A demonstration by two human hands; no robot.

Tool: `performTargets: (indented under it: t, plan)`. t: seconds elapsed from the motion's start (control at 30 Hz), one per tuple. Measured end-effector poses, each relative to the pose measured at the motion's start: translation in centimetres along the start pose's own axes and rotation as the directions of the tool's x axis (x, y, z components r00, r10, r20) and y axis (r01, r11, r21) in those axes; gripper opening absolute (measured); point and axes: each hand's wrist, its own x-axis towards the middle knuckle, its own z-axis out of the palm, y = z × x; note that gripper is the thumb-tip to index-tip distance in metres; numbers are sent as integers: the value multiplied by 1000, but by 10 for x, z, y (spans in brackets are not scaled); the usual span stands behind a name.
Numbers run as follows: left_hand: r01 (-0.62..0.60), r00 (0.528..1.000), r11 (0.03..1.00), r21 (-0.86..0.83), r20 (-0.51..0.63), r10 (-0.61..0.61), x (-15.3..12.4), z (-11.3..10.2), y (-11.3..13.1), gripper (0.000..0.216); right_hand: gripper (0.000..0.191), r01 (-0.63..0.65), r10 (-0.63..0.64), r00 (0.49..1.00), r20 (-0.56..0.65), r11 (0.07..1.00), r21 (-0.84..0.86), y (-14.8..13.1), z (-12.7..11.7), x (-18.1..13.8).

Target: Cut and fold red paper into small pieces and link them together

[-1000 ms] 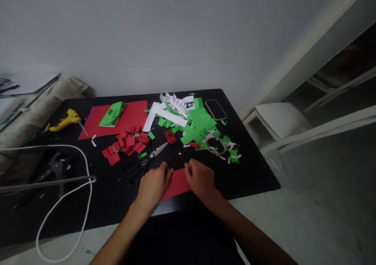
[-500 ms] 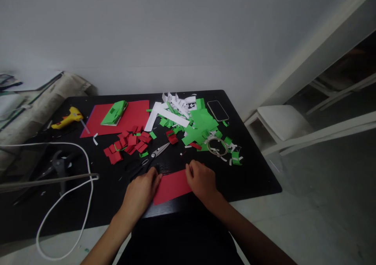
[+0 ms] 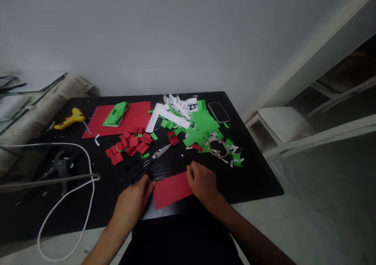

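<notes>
From the head camera, we look down on a black table (image 3: 252, 184), with a red paper strip (image 3: 172, 190) lying flat at its near edge, between the two hands. The right hand (image 3: 202, 182) is closed, its fingers curled down over the strip's right end and holding it against the tabletop; a small red corner shows past the knuckles on the far side. The left hand (image 3: 132, 200) sits at the strip's other end with its fingers bent inward and the thumb tip at the far left corner. We cannot tell whether that thumb pinches the paper or only touches it, since the fingertips are hidden. Between the hands, we see most of the strip bare.

Just beyond the left hand we find scissors (image 3: 160, 152), their dark handles toward us and their blades pointing far and right. Farther off lies a cluster of folded red paper pieces (image 3: 133, 142), and behind it a large red sheet (image 3: 138, 118) with a green paper bundle (image 3: 116, 114) on top. A yellow glue gun (image 3: 71, 118) rests to the left of that sheet. Toward the far right we see white paper strips (image 3: 173, 117), green paper scraps (image 3: 205, 121), a beige ring (image 3: 217, 156) and a phone (image 3: 219, 112).
</notes>
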Motion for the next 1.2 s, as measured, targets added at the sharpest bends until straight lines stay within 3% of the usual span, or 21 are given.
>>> performTargets:
  t: [0.37,0.6,0.77,0.97,1.2]
  plan:
    - [11,1000,988,-151,11,-9,1,-2,-2,27,23,17,-19,996,88,1000,23,-3,-10,-2]
    - [27,1000,988,-154,9,-26,1,-2,0,23,20,190,-206,944,259,978,87,-52,-9,-5]
    - [19,1000,991,-134,0,-19,1,0,-2,20,17,216,-245,919,310,968,127,-76,-7,-3]
    - [37,999,992,-121,19,-35,0,-3,1,21,19,153,-177,927,330,983,96,-65,-13,0]
    - [16,1000,991,-132,-1,-16,-1,-3,1,25,16,35,-31,962,273,999,-8,-27,-19,4]
